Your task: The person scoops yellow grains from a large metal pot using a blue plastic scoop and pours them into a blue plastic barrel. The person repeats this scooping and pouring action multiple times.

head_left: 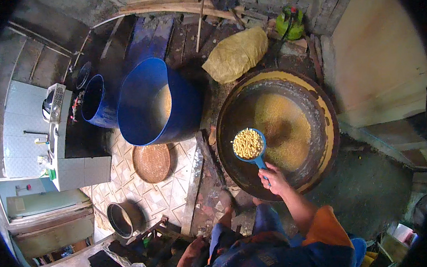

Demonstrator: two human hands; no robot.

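My right hand [273, 179] is closed around the handle of a blue dipper [260, 160]. Pale yellow beans [248, 143], which look like soybeans, fill its bowl to the top. Below the dipper stands a large round cauldron [326, 114] with a yellowish crusted rim. More beans [293, 153] lie in its bottom, seemingly under water. By my left thigh hangs my left hand [196, 246], away from the cauldron; its fingers are too dark and small to read.
Left of the cauldron is a big blue barrel [182, 106] with pale contents, and a smaller blue barrel [105, 113]. A round woven tray [151, 162] and a metal pot [126, 219] sit on the tiles. Beyond lies a yellowish sack [235, 54] beside a green gas cylinder [290, 23].
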